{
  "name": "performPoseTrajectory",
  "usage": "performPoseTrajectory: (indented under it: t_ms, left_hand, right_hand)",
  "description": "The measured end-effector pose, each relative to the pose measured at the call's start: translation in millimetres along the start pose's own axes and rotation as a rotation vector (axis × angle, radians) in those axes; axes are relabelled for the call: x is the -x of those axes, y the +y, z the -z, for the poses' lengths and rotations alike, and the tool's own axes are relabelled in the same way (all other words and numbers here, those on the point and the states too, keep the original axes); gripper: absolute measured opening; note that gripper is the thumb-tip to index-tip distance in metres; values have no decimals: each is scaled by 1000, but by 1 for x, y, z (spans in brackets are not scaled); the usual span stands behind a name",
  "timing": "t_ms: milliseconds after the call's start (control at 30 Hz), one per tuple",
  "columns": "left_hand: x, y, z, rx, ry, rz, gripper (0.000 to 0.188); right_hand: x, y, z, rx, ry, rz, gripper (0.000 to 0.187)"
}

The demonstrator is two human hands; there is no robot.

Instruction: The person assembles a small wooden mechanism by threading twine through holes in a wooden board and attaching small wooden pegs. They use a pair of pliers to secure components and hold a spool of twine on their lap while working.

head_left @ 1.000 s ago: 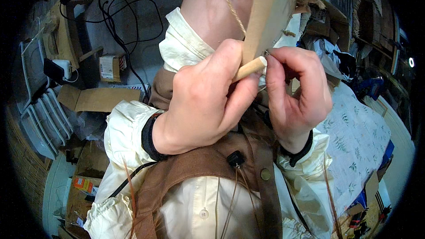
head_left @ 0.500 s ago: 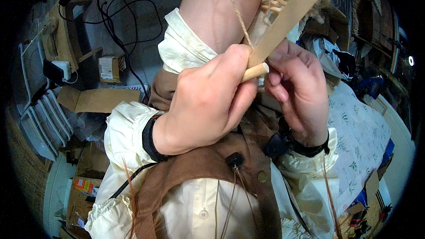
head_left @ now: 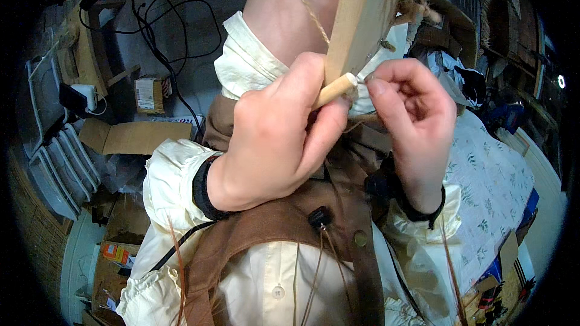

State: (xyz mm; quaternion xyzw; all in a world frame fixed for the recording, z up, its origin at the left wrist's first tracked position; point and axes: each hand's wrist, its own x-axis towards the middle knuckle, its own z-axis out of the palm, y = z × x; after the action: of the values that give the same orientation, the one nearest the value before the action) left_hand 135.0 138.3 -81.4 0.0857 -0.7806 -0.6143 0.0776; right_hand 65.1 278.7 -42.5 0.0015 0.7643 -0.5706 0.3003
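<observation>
My left hand (head_left: 272,127) is wrapped round the lower end of a pale wooden board (head_left: 347,21) and a round wooden dowel (head_left: 333,92). The dowel's cut end points out to the right, beside the board. Just right of that end, my right hand (head_left: 417,99) is closed, its thumb and forefinger pinched together. A thin whitish bit shows between the pinch and the dowel; what it is I cannot make out. Small metal fittings (head_left: 385,44) sit on the board's right face. Twine (head_left: 311,9) runs up from my left hand along the board's left side.
Frayed fibre (head_left: 423,0) hangs by the board's top right. Beyond my knee, black cables (head_left: 157,39) lie on the grey floor, with a small cardboard box (head_left: 149,95) and an open carton flap (head_left: 136,137) at left. A leaf-patterned white cloth (head_left: 489,187) covers a surface at right.
The board has turned more upright, showing its right face. My right hand has come out from behind it to beside the dowel's end. My left hand has shifted slightly left.
</observation>
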Motion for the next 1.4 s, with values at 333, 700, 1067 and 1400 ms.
performPoseTrajectory:
  t_ms: [333,700,1067,1400]
  left_hand:
    - [-2,0,-1,72,-15,74,11]
    - [-3,1,2,88,-52,88,10]
    - [0,-3,-2,105,-30,-3,15]
    - [-1,0,-1,51,-56,-7,14]
  right_hand:
    - [2,1,10,601,63,577,4]
    - [-5,6,7,636,127,673,7]
    - [-6,8,-3,647,151,666,8]
    - [-7,9,-3,648,160,652,9]
